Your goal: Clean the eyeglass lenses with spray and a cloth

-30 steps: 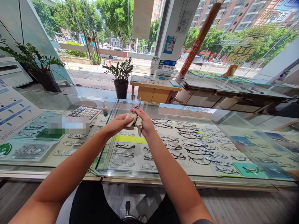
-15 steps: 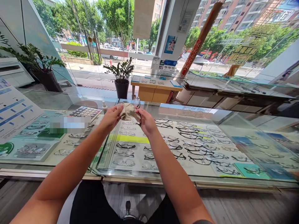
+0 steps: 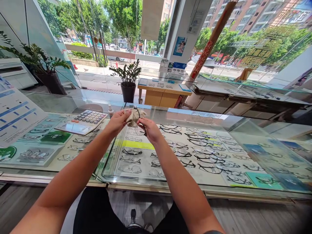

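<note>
A crumpled beige cloth (image 3: 133, 118) is held up over the glass counter, between my two hands. My left hand (image 3: 120, 119) grips the cloth at its left side, fingers closed. With pinched fingers my right hand (image 3: 149, 128) holds a pair of dark-framed glasses (image 3: 137, 112). One dark temple lies across the front of the cloth and another part hangs down beside my right fingers. The cloth and my fingers hide much of the frame.
A calculator (image 3: 84, 121) and a small spray bottle (image 3: 110, 110) stand on the counter at the left, near a printed sheet (image 3: 17, 113). Many glasses lie inside the glass display case (image 3: 156, 186). A potted plant (image 3: 128, 92) stands beyond.
The glasses have turned in my right hand, and a dark temple now crosses the cloth. The cloth is bunched closer to my left hand. The view has shifted slightly.
</note>
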A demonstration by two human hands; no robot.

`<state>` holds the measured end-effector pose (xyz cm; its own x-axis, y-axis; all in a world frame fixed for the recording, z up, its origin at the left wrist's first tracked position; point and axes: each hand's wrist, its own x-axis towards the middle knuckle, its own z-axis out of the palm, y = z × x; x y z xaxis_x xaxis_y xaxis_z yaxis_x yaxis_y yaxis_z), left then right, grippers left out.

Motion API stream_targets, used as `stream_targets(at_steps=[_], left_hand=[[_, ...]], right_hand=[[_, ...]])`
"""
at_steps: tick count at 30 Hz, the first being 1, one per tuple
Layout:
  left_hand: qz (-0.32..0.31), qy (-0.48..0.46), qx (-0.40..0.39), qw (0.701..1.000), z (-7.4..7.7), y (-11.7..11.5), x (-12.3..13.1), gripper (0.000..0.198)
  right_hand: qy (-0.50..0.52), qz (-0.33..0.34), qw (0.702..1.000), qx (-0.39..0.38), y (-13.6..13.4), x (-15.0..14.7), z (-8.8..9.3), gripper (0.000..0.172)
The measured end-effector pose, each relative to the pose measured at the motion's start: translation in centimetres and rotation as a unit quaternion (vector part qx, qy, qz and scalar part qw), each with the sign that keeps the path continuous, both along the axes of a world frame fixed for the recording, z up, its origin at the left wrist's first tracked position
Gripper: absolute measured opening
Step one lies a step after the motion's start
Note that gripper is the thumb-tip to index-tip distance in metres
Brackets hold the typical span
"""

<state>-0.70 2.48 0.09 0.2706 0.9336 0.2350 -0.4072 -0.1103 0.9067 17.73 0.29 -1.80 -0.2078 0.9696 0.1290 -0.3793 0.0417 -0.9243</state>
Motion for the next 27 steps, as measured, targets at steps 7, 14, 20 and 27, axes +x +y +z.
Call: stream_targets(at_steps=[7, 14, 20, 27], left_hand=[[-0.021, 0.02, -0.013, 0.999, 0.5, -0.3, -0.4, 0.052], [-0.009, 0.032, -0.019, 0.999, 0.7, -1.0, 0.0, 0.059], [-0.011, 0.049, -0.012, 0.999, 0.4, -1.4, 0.7, 0.053], [-0.016, 0.041, -0.022, 0.999, 0.3, -1.4, 0.6, 0.055]], right_hand=[[-0.006, -0.006, 1.0, 0.009, 0.0, 0.0, 0.0, 0.032], [0.001, -0.006, 1.0, 0.012, -0.4, -0.1, 0.2, 0.031], [0.024, 0.005, 1.0, -0.006, -0.2, -0.5, -0.2, 0.031], [0.017, 0.038, 0.999, 0.007, -0.1, -0.5, -0.4, 0.033]])
